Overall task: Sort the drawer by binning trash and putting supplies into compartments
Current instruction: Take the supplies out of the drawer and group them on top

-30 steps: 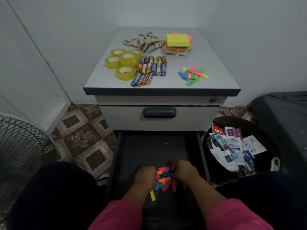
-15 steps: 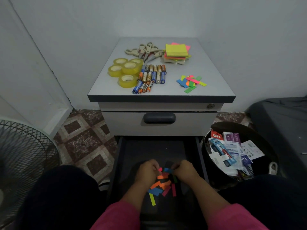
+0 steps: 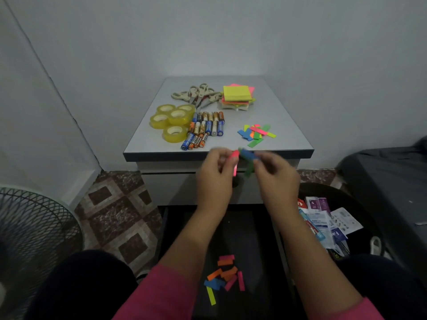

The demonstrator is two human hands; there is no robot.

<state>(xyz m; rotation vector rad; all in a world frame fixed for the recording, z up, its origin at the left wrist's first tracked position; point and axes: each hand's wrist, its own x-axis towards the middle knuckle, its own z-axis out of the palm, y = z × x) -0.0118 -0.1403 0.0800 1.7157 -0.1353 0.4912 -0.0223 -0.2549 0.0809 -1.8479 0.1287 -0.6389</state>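
Hands, left and right, pinch colored tabs mid-transfer; next add them to tab pile, bench 2 o'clock.

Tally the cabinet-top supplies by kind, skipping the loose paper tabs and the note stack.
Tape rolls: 5
Scissors: 3, as far as the overlapping handles show
Batteries: about 15; they lie packed together, so the count is approximate
Total: about 23
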